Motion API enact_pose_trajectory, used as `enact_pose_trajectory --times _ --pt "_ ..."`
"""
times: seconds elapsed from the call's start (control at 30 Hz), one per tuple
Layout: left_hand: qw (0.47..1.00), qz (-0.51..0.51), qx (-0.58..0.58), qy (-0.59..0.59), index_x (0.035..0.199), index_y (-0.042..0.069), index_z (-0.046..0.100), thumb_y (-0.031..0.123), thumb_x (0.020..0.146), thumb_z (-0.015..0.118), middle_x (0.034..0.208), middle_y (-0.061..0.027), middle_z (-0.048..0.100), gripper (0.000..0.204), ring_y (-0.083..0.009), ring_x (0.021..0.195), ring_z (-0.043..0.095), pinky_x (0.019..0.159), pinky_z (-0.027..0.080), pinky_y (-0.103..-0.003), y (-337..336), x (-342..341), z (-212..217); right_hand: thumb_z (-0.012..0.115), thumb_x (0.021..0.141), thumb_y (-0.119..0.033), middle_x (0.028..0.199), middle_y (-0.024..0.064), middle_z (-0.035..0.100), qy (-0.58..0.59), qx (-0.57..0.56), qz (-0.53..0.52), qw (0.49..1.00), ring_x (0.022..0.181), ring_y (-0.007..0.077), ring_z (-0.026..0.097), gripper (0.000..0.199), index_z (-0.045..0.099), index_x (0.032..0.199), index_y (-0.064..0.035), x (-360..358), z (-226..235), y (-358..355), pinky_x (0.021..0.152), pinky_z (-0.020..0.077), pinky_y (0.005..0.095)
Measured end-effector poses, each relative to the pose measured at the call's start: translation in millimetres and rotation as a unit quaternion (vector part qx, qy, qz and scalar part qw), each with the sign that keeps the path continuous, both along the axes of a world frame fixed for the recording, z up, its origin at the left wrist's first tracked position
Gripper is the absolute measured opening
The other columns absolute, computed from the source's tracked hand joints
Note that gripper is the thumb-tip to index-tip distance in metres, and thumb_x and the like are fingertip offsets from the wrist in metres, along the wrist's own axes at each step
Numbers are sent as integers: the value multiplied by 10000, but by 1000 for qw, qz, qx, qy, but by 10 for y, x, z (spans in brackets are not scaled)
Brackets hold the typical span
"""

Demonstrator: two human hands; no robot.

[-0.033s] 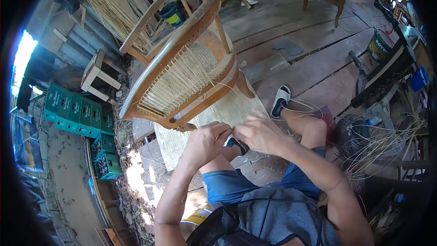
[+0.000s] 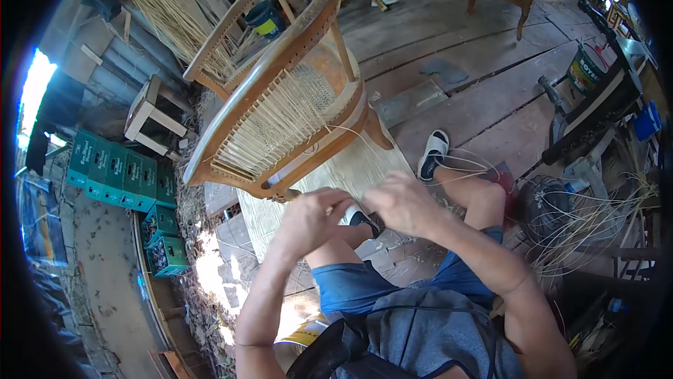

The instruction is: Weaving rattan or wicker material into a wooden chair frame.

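A wooden chair (image 2: 263, 91) with a curved frame stands in front of me, tilted. Its back carries a half-woven panel of pale cane strands (image 2: 270, 123), and one loose strand (image 2: 350, 131) trails from the lower rail. My left hand (image 2: 310, 219) is closed in a pinch, just below the chair's near corner. Beside it, to the right, my right hand (image 2: 398, 204) is also pinched, its fingertips facing the left ones across a small gap. Whatever the fingers hold is too thin or hidden to make out. Neither hand touches the chair.
A pale board (image 2: 263, 228) lies under the chair. Green crates (image 2: 116, 172) and a small wooden stool (image 2: 151, 116) stand left. Right are a tangle of cane strands (image 2: 596, 221), a dark chair frame (image 2: 596, 116) and a bucket (image 2: 585, 70). My sandalled foot (image 2: 434, 151) rests near the chair.
My hands have drawn slightly apart. The left has shifted a little left, opening a gap where the fingertips were together. The chair has not visibly moved.
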State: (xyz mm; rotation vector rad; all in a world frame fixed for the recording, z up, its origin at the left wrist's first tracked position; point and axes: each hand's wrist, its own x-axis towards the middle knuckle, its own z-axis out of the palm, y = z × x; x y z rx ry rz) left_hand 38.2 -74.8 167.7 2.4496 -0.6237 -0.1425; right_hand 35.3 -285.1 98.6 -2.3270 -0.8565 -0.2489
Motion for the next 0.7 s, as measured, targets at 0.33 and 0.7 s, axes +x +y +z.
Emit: enact_pose_trajectory --times 0.33,0.7 --pt "991 -14 129 -38 874 30 695 107 848 619 719 -143 666 110 -243 612 657 580 505 -332 57 878 214 619 871 -166 752 185 635 123 212 -51 968 746 330 650 138 602 889 -31 677 4 205 654 491 425" --pt "950 213 -34 -227 976 54 708 298 867 606 773 -111 684 286 -150 692 645 665 501 -314 335 3259 802 546 851 -213 884 184 681 321 134 -224 910 831 334 659 249 717 980 -85 1602 -896 220 733 510 417"
